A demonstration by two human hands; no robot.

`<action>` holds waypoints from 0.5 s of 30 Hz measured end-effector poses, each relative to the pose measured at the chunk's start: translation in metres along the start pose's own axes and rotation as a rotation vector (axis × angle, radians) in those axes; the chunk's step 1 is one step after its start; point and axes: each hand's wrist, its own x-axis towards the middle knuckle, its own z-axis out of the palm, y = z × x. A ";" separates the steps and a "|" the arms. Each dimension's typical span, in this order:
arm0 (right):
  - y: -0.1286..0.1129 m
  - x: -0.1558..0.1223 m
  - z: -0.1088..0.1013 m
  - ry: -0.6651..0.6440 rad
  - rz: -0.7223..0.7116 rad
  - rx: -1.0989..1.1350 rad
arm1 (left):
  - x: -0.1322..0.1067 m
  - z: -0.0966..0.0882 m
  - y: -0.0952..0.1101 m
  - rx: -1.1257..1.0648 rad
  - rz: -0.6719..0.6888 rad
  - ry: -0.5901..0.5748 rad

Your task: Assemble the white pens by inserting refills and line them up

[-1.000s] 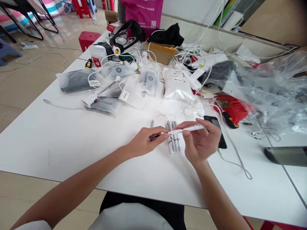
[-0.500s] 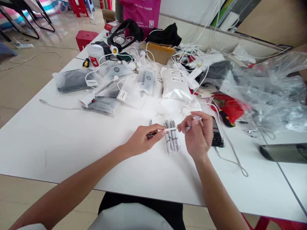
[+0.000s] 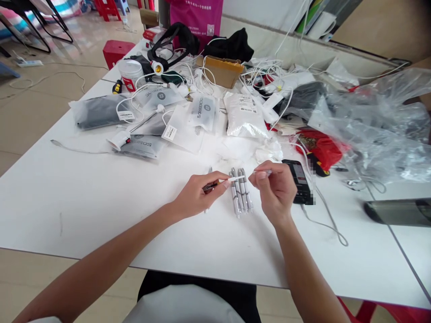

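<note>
My left hand (image 3: 197, 195) is closed in a pinch on a dark pen part, from which a thin white refill (image 3: 237, 178) sticks out to the right. My right hand (image 3: 274, 188) pinches a small clear pen piece (image 3: 264, 172) just right of that refill tip. Both hands hover over the white table (image 3: 101, 197). Under them lie three silver pens (image 3: 240, 195) side by side. Another pen piece (image 3: 210, 171) lies just beyond my left hand.
A black phone (image 3: 298, 181) with a white cable (image 3: 328, 220) lies right of my right hand. Packaged items in plastic bags (image 3: 202, 114), cables, a cardboard box (image 3: 220, 72) and crumpled clear plastic (image 3: 380, 130) crowd the far side. A dark device (image 3: 397, 211) lies at right.
The long white pen in both hands a second ago has come apart: my right hand drew the clear piece rightward, my left keeps the dark part with the refill.
</note>
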 end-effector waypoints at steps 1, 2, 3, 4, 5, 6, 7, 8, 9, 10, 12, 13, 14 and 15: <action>-0.001 0.000 0.000 -0.009 -0.017 0.007 | 0.000 0.000 0.000 0.002 -0.003 -0.001; -0.001 0.001 0.001 -0.025 -0.036 0.016 | 0.000 0.000 0.000 0.003 -0.005 -0.002; -0.002 0.001 0.001 -0.052 -0.050 0.015 | 0.000 0.000 0.000 0.004 -0.007 -0.003; -0.002 0.000 0.002 -0.085 -0.057 0.003 | 0.000 0.000 0.000 0.005 -0.009 -0.003; -0.003 0.000 0.003 -0.118 -0.060 -0.012 | 0.000 0.000 0.000 0.008 -0.009 -0.004; -0.003 -0.001 0.004 -0.149 -0.059 -0.026 | 0.000 0.000 0.000 0.013 -0.008 -0.005; -0.003 -0.002 0.005 -0.175 -0.054 -0.038 | 0.000 0.000 0.000 0.022 -0.006 -0.010; -0.003 -0.002 0.006 -0.193 -0.046 -0.048 | 0.000 -0.001 0.000 0.037 -0.003 -0.015; -0.003 -0.003 0.006 -0.207 -0.036 -0.054 | 0.000 -0.001 0.000 0.056 0.001 -0.020; -0.003 -0.004 0.007 -0.214 -0.025 -0.056 | 0.000 -0.001 0.000 0.078 0.005 -0.024; -0.003 -0.006 0.008 -0.227 -0.006 -0.057 | 0.001 -0.001 0.001 0.120 0.016 -0.030; -0.003 -0.006 0.008 -0.234 0.002 -0.058 | 0.001 -0.001 0.001 0.134 0.024 -0.034; -0.003 -0.007 0.009 -0.242 0.010 -0.060 | 0.001 0.000 0.001 0.143 0.032 -0.038; -0.003 -0.007 0.010 -0.245 0.017 -0.060 | 0.001 0.000 0.001 0.148 0.035 -0.042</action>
